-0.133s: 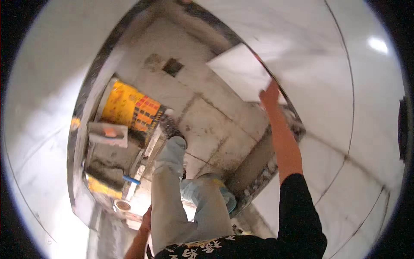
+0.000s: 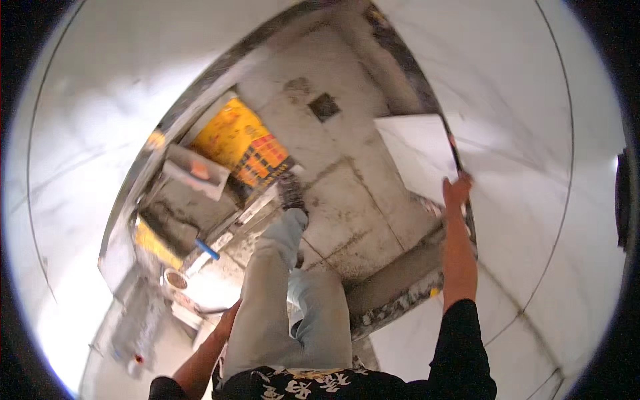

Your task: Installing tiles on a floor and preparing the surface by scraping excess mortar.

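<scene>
My right hand [image 2: 457, 190] reaches out on the right to the near corner of a white tile [image 2: 415, 148], close to the wall. Its fingers look curled at the tile's edge, though blur softens them. The tile stands tilted by the right wall, with a dark strip showing along its wall side. My left hand [image 2: 231, 317] hangs low beside my left thigh; its fingers are mostly hidden by the leg.
A yellow printed bag [image 2: 227, 133] lies left, beside a grey mortar tub [image 2: 190, 207] with a pale trowel-like board [image 2: 195, 171]. A blue handle [image 2: 207, 249] sits near it. A dark square drain [image 2: 324, 107] marks the dirty floor; a ledge [image 2: 400, 273] runs right.
The whole view has turned, so the floor, bag and tile appear shifted to the right. My right hand stays at the tile's near corner.
</scene>
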### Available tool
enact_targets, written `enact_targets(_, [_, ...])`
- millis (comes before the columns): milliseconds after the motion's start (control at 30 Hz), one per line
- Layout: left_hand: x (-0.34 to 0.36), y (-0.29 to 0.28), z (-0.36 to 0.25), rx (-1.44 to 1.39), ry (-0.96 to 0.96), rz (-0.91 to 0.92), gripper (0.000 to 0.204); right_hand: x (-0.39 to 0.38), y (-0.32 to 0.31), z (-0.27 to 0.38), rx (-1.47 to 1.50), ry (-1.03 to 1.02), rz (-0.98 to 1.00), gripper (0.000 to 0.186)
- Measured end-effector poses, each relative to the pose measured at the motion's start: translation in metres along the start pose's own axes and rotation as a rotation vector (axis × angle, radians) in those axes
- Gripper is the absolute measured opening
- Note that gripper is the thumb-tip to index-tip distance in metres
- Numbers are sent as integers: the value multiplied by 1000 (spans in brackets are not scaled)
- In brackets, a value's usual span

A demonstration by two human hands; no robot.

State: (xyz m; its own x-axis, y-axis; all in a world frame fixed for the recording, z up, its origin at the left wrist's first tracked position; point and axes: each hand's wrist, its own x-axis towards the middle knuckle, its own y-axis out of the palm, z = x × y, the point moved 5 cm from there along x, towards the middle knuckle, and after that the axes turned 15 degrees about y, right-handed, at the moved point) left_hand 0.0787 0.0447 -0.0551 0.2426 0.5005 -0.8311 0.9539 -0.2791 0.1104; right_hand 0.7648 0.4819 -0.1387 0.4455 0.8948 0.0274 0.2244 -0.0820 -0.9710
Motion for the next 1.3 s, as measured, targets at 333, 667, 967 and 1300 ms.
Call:
enact_targets(333, [-39, 65, -60, -512, -25, -243, 46, -32, 41, 46, -187, -459, 494, 41])
enact_targets(667, [-72, 169, -37, -860, -248, -577, 42, -70, -115, 260, -134, -795, 691, 38])
enact_targets(967, [-41, 218, -21, -1085, -179, -535, 43, -71, -186, 457, -83, -1237, 396, 32])
enact_targets(1300, [-33, 213, -66, -999, -215, -589, 45, -72, -172, 593, -172, -1474, 166, 41])
